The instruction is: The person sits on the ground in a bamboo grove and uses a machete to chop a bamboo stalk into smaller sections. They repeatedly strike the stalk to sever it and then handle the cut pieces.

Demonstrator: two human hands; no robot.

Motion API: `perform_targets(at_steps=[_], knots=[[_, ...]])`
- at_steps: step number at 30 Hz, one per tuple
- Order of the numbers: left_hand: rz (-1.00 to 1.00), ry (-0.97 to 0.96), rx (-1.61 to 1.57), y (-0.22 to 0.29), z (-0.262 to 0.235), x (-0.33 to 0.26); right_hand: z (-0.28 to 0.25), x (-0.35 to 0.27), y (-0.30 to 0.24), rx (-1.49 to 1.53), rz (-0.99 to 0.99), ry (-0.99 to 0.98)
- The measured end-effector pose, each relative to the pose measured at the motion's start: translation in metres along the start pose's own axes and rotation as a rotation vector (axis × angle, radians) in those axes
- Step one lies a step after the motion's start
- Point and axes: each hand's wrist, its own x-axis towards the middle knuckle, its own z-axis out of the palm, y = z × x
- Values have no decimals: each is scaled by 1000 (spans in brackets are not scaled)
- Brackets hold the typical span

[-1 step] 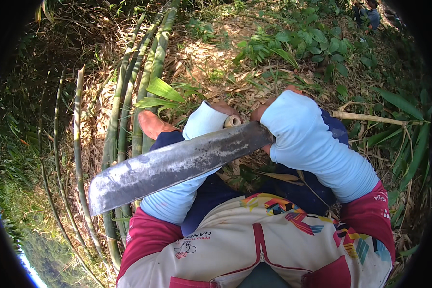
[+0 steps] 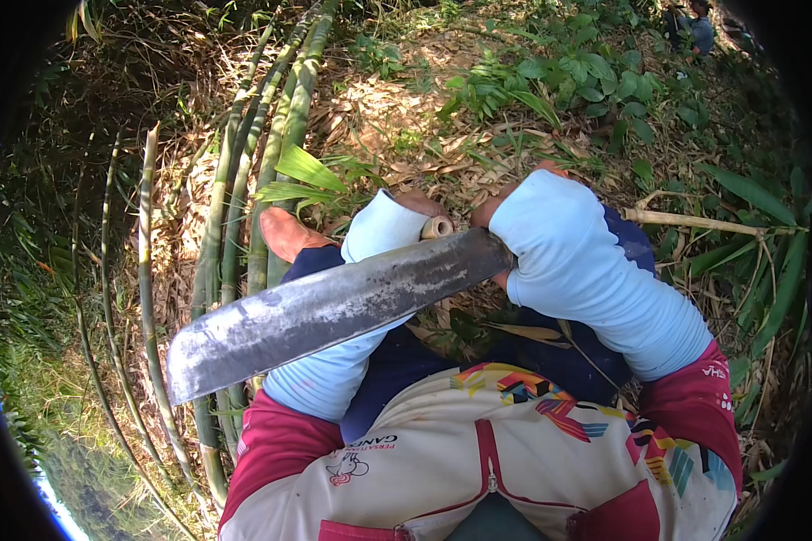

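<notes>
A broad machete (image 2: 334, 308), dark with pale worn patches, slants across my body, its blunt tip at the left. My right hand (image 2: 493, 213) is closed at its base; the handle is hidden by the hand and the pale blue sleeve (image 2: 559, 230). My left hand (image 2: 418, 202) is closed round a short, thin bamboo piece (image 2: 438, 227), whose hollow cut end shows just above the blade. Most of the left fingers are hidden by the other sleeve cuff (image 2: 381, 225). Both hands are close together between my knees.
Several long green bamboo poles (image 2: 289, 135) lie to the left, beside a brown shoe (image 2: 289, 234). Thinner cut stems (image 2: 146, 243) rise further left. A dry branch (image 2: 695, 220) reaches in from the right. Leafy plants (image 2: 595, 77) grow ahead; a person (image 2: 700, 29) is at the far right.
</notes>
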Motion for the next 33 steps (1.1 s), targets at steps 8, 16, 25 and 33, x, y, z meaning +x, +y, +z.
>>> perform_targets(at_steps=[8, 16, 25, 33], knots=[[-24, -136, 267, -28, 3, -3, 4, -2, 8, 2, 48, -26], [70, -377, 213, 36, -17, -1, 2, -1, 22, 4, 71, -67], [70, 15, -563, 57, -2, 0, -7, -1, 61, -83, 463, 182], [-148, 164, -704, 63, -1, 0, 0, 6, 24, 285, 387, 182]])
